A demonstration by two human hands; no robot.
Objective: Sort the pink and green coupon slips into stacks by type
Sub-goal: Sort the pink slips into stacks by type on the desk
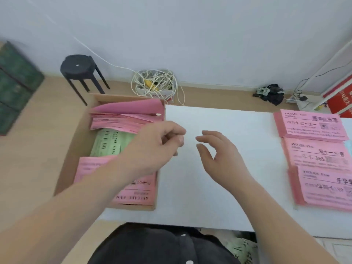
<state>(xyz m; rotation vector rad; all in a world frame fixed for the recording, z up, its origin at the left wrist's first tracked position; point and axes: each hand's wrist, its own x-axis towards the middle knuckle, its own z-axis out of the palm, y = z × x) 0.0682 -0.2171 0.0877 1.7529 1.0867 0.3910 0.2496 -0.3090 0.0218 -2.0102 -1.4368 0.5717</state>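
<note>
White table [209, 187], open in the middle: ample room for laying new stacks. Cardboard box [76, 149] at its left edge, walls raised; lift slips up and out. Three sorted pink stacks [312, 126] along right edge. In box: pink slips [123, 119], fanned; green slips [108, 141] between. Judged light, floppy, slippery; pinch at a short edge. Left hand [158, 147] above box, fingers curled, contents indiscernible. Right hand [221, 153] half-open, holding nothing.

- Box [73, 147] of loose slips [106, 143] sits at the table's [219, 187] left edge.
- 3 stacks [312, 126] line its right edge, one behind another.
- Stool [80, 69] and cable coil [154, 82] stand behind the far edge.
</note>
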